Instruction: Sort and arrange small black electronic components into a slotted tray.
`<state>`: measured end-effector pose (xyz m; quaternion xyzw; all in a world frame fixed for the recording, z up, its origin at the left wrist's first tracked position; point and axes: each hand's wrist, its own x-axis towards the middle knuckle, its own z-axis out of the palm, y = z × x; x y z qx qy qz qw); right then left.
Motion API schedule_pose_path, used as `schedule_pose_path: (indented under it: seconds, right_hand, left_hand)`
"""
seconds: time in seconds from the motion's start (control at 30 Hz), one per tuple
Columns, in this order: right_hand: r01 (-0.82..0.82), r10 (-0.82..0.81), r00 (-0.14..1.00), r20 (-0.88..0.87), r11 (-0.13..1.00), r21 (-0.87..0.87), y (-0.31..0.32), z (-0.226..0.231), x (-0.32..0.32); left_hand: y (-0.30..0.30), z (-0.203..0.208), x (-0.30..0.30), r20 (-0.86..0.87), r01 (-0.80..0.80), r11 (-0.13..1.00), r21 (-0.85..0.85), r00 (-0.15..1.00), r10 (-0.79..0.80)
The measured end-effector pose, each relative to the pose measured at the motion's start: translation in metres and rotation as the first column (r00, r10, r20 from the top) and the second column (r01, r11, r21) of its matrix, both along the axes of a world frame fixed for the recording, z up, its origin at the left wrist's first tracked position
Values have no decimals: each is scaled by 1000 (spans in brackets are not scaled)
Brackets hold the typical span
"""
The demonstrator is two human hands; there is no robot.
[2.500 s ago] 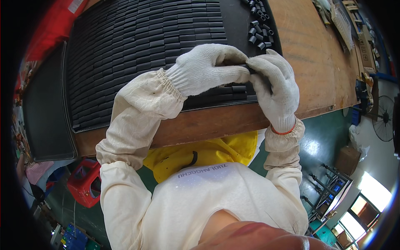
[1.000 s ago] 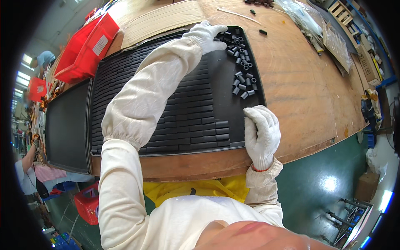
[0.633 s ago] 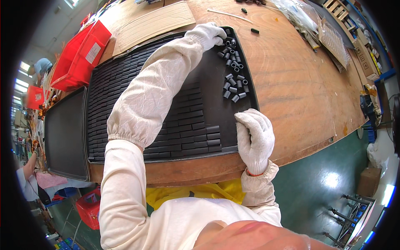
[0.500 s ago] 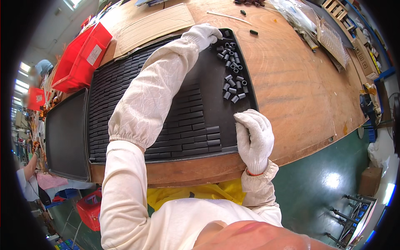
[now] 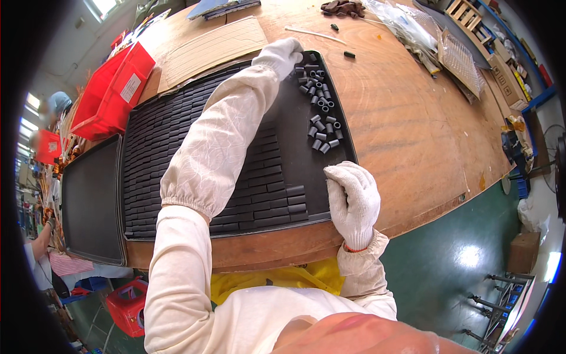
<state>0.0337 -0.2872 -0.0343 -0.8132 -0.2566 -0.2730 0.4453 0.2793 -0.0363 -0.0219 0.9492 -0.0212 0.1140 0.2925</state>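
A large black tray (image 5: 293, 153) lies on the wooden table, filled at left and middle with tight rows of short black tubes (image 5: 154, 177). Several loose black tubes (image 5: 318, 88) are scattered along its right side, some standing on end. My left hand (image 5: 284, 57), in a white knit glove, reaches across to the tray's far edge. Its fingers are curled together by the loose tubes; what they grip is hidden. My right hand (image 5: 355, 199), also gloved, is closed around the tray's near right corner. My left sleeve covers part of the rows.
A second black tray (image 5: 93, 197) lies at left, with red bins (image 5: 112, 88) beyond it. Flat cardboard (image 5: 215, 53) lies behind the large tray. Farther right are a white stick (image 5: 315, 35), small dark pieces and plastic wrap (image 5: 407, 29). Another person's arm (image 5: 42, 241) shows far left.
The whole view has shifted slightly, with the table and tray appearing a little lower and farther left. Both hands keep nearly the same places against the tray.
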Motion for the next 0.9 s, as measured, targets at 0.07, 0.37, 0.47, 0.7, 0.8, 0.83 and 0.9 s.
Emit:
schedule_pose_path:
  seconds: [0.07,0.37,0.47,0.7,0.8,0.83,0.9]
  right_hand:
    - [6,-6,1000,-6,1000,-4,0,1,0]
    - [3,-3,1000,-1,1000,13,-1,1,1]
    - [4,-4,1000,-10,1000,11,-4,-1,2]
    - [8,-8,1000,-11,1000,5,-3,2,0]
    - [3,-3,1000,-24,1000,-2,-4,1,1]
    - [-1,1,1000,-24,1000,1,-3,1,1]
    - [-2,2,1000,-26,1000,1,-3,1,2]
  left_hand:
    - [1,1,-1,2,-1,999,-42,1000,1]
    - [32,-1,-16,107,-9,-336,-942,939,-325]
    - [9,13,-31,77,-49,-371,-927,946,-316]
    - [17,10,-11,-113,-125,-70,-990,982,-152]
    - [1,5,-5,-253,-191,490,-850,965,-63]
    - [-1,3,-3,-169,-38,822,-568,983,-72]
    - [-5,9,5,-167,171,983,63,973,-159]
